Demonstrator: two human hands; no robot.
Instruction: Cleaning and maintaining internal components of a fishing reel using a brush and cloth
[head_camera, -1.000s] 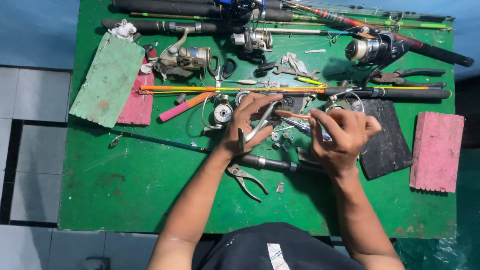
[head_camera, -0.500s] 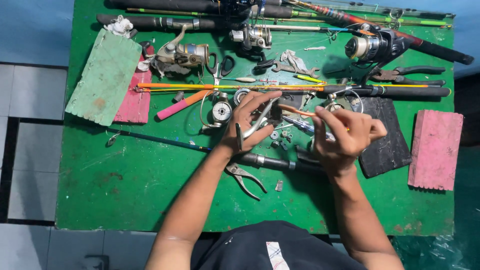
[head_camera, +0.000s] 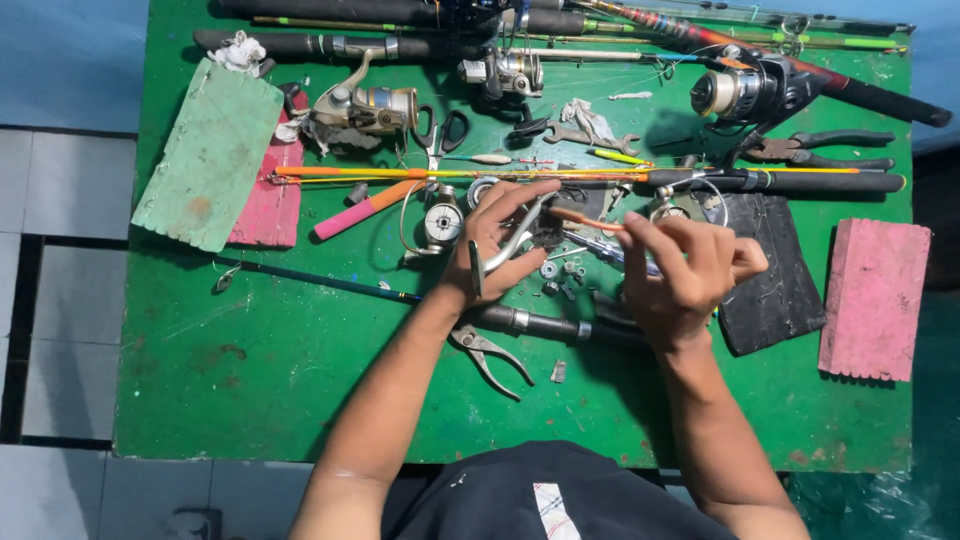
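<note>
Over the green bench (head_camera: 250, 380), a metal reel part (head_camera: 512, 243) is clamped in the left hand (head_camera: 492, 250), while an orange-handled tool (head_camera: 588, 219) is pinched in the right hand (head_camera: 690, 275). Small loose parts (head_camera: 562, 275) beneath could be scattered by a slip.

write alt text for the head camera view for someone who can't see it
Seen from above, a person's left hand holds a metal reel part while the right hand holds a thin orange stick toward it, over a green table. Fishing rods, reels, pliers and small parts lie around.
</note>
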